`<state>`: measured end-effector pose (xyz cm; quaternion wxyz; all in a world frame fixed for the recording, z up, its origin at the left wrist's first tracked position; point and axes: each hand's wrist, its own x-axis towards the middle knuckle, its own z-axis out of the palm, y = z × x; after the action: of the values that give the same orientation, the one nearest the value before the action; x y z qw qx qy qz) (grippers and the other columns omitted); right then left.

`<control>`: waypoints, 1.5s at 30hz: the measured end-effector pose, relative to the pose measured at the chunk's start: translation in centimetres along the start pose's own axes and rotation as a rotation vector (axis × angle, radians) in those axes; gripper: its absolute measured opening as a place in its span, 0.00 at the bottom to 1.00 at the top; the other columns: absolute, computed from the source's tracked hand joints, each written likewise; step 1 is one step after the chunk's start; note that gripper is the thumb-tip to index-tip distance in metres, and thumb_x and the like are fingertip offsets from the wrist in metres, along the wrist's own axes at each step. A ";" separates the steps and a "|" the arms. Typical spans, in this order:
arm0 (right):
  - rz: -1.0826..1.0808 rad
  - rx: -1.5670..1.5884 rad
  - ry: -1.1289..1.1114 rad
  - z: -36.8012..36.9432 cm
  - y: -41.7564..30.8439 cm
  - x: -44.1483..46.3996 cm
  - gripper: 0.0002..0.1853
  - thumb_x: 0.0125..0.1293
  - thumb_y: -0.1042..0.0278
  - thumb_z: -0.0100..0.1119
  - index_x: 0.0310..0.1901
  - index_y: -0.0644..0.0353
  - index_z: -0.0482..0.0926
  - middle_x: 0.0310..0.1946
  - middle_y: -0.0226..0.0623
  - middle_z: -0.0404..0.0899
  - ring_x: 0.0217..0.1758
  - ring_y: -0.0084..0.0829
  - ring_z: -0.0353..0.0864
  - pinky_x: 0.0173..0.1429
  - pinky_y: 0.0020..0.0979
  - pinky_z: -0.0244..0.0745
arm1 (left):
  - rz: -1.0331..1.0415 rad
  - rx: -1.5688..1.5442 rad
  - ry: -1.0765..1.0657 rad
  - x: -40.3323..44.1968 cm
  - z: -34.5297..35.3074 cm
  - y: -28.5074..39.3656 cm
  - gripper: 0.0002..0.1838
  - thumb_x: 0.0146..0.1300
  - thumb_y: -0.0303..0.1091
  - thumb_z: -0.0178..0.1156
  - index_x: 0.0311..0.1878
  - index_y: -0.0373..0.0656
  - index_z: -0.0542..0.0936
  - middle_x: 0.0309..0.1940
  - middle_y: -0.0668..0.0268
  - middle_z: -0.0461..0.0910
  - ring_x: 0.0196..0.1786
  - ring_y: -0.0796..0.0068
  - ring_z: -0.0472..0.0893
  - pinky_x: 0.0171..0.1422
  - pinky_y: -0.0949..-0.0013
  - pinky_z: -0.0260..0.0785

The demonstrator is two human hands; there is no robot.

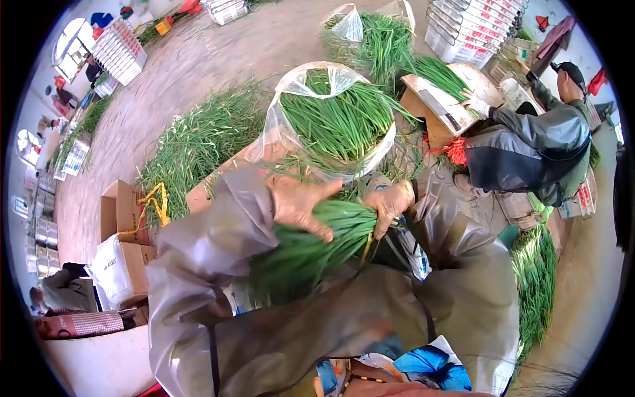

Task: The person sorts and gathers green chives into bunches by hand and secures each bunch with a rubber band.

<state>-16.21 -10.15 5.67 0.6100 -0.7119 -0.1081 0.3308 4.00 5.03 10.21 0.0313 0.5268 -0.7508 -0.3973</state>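
Observation:
A bunch of long green chives (337,228) lies across my lap, its leafy end to the left and blurred by motion. My right hand (391,202) is closed around the bunch near its right end, where a yellow tie (366,249) hangs down. Over the upper side of the leaves, my left hand (301,204) has its thumb and fingers spread apart, touching the bunch. Just beyond both hands stands a clear plastic bag (274,122) full of upright chives (340,122).
Loose chives (202,132) are heaped on the floor at left, near a cardboard box (119,212) with yellow straps (155,205). A co-worker (536,142) sits at right with chives on a board. Tied bunches (534,284) stand at my right; white crates (463,33) are stacked behind.

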 end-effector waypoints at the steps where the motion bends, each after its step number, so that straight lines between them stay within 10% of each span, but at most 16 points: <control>1: 0.001 -0.002 0.003 0.1 0.5 0.2 0.28 0.50 0.74 0.70 0.54 0.64 0.70 0.46 0.37 0.78 0.46 0.24 0.75 0.50 0.28 0.73 | 0.120 -0.522 -0.086 0.3 3.4 -0.9 0.59 0.40 0.61 0.70 0.69 0.42 0.51 0.64 0.54 0.61 0.67 0.59 0.60 0.70 0.60 0.51; 4: 0.246 -0.009 -0.038 -0.5 -0.3 1.1 0.32 0.46 0.70 0.72 0.54 0.66 0.69 0.45 0.41 0.78 0.48 0.29 0.76 0.51 0.32 0.72 | 0.194 -1.495 -0.123 -0.9 13.9 -0.3 0.48 0.41 0.54 0.72 0.63 0.39 0.63 0.56 0.60 0.71 0.55 0.67 0.72 0.61 0.64 0.62; 8: 0.396 -0.620 -0.031 0.0 -1.6 4.3 0.38 0.41 0.62 0.72 0.57 0.59 0.69 0.48 0.45 0.77 0.51 0.41 0.75 0.55 0.38 0.70 | 0.039 -1.707 -0.016 -1.2 19.5 1.2 0.29 0.47 0.36 0.68 0.54 0.38 0.72 0.44 0.61 0.78 0.45 0.70 0.77 0.52 0.67 0.68; 12: -0.002 -1.291 0.975 0.3 -4.8 3.8 0.38 0.44 0.62 0.70 0.60 0.56 0.67 0.56 0.43 0.70 0.58 0.45 0.68 0.58 0.42 0.67 | -0.076 -1.597 0.347 -2.0 18.3 -1.5 0.22 0.48 0.29 0.65 0.49 0.36 0.75 0.39 0.63 0.81 0.38 0.74 0.78 0.43 0.72 0.71; 16: -0.302 -0.410 1.435 3.5 -3.9 5.4 0.35 0.50 0.63 0.68 0.60 0.62 0.66 0.55 0.49 0.69 0.60 0.44 0.67 0.62 0.38 0.63 | 0.133 -1.169 0.951 -0.5 14.5 -6.1 0.20 0.53 0.34 0.64 0.48 0.37 0.75 0.40 0.62 0.80 0.43 0.72 0.78 0.49 0.69 0.71; 20: -0.079 -0.471 1.140 6.1 -0.6 9.9 0.54 0.47 0.62 0.71 0.70 0.60 0.42 0.58 0.56 0.66 0.62 0.47 0.66 0.64 0.36 0.62 | 0.459 -2.032 1.245 7.5 12.4 -9.1 0.17 0.57 0.29 0.61 0.50 0.37 0.73 0.43 0.58 0.78 0.48 0.66 0.78 0.56 0.65 0.70; 21: 0.408 -0.258 1.003 5.5 -2.5 9.1 0.51 0.49 0.65 0.66 0.70 0.53 0.43 0.50 0.59 0.72 0.54 0.50 0.74 0.58 0.37 0.69 | 0.539 -1.906 1.456 7.9 11.4 -6.9 0.17 0.56 0.27 0.61 0.49 0.36 0.72 0.43 0.56 0.77 0.47 0.64 0.78 0.55 0.63 0.71; 24: 0.269 -0.688 1.053 1.5 -2.5 7.1 0.35 0.51 0.66 0.58 0.64 0.49 0.60 0.38 0.51 0.78 0.41 0.50 0.79 0.45 0.41 0.75 | 0.647 -2.310 1.283 9.1 9.8 -6.0 0.18 0.59 0.32 0.61 0.48 0.34 0.70 0.42 0.55 0.77 0.50 0.62 0.76 0.59 0.58 0.68; 31: 0.918 -1.339 0.253 -10.7 -12.5 10.9 0.18 0.52 0.65 0.61 0.47 0.53 0.75 0.31 0.40 0.81 0.33 0.38 0.82 0.36 0.39 0.77 | 0.763 -2.544 1.145 9.9 5.4 -7.1 0.26 0.61 0.59 0.51 0.51 0.47 0.73 0.45 0.61 0.77 0.45 0.60 0.76 0.59 0.55 0.65; 33: 0.968 -1.418 0.144 -12.0 -10.5 13.4 0.17 0.52 0.66 0.60 0.46 0.54 0.76 0.31 0.40 0.81 0.32 0.37 0.82 0.35 0.38 0.77 | 1.539 -2.092 0.659 12.0 7.9 -11.5 0.37 0.56 0.69 0.47 0.55 0.47 0.71 0.51 0.62 0.75 0.49 0.58 0.75 0.61 0.52 0.63; 36: 0.926 -1.483 0.131 -11.0 -7.6 16.2 0.15 0.54 0.66 0.59 0.44 0.55 0.77 0.31 0.39 0.82 0.31 0.36 0.82 0.32 0.37 0.77 | 1.414 -2.413 0.662 11.2 10.0 -14.2 0.41 0.50 0.74 0.48 0.56 0.49 0.70 0.51 0.61 0.75 0.51 0.62 0.75 0.63 0.56 0.65; 37: 0.884 -1.502 0.155 -10.1 -7.2 16.7 0.14 0.54 0.66 0.58 0.43 0.56 0.78 0.31 0.39 0.82 0.31 0.36 0.83 0.32 0.37 0.77 | 0.904 -2.400 1.211 8.7 7.5 -8.7 0.46 0.49 0.75 0.48 0.60 0.45 0.67 0.55 0.60 0.72 0.57 0.62 0.72 0.65 0.56 0.62; 39: 0.789 -1.520 0.245 -7.4 -6.5 16.9 0.13 0.55 0.66 0.57 0.42 0.57 0.78 0.31 0.39 0.82 0.30 0.35 0.83 0.30 0.36 0.78 | 0.661 -1.719 1.476 10.0 9.4 -10.6 0.45 0.53 0.70 0.50 0.61 0.36 0.65 0.57 0.57 0.71 0.59 0.62 0.71 0.66 0.57 0.62; 41: 0.694 -1.522 0.399 -4.2 -6.7 15.8 0.12 0.55 0.67 0.57 0.41 0.58 0.79 0.31 0.39 0.82 0.29 0.34 0.83 0.29 0.36 0.78 | 0.639 -1.815 1.353 8.3 9.3 -8.5 0.38 0.57 0.61 0.55 0.58 0.34 0.68 0.55 0.56 0.72 0.57 0.63 0.72 0.66 0.59 0.61; 42: 0.674 -1.505 0.504 -2.2 -7.1 14.9 0.11 0.56 0.67 0.56 0.40 0.58 0.79 0.31 0.38 0.82 0.29 0.34 0.83 0.28 0.35 0.78 | 0.976 -2.552 0.969 8.0 9.2 -7.9 0.34 0.58 0.56 0.58 0.55 0.34 0.70 0.53 0.55 0.73 0.55 0.64 0.73 0.67 0.60 0.60; 45: 0.379 -1.320 0.926 1.5 -9.7 9.8 0.15 0.59 0.67 0.55 0.47 0.62 0.76 0.34 0.44 0.81 0.34 0.34 0.83 0.36 0.31 0.77 | 0.794 -2.341 1.292 7.6 9.0 -6.5 0.10 0.58 0.28 0.60 0.42 0.37 0.74 0.37 0.62 0.77 0.44 0.67 0.76 0.55 0.65 0.69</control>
<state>-7.31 -1.22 11.42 -0.0168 -0.9940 0.1040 -0.0302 1.45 3.04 -2.88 0.8945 0.0372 0.0634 -0.4409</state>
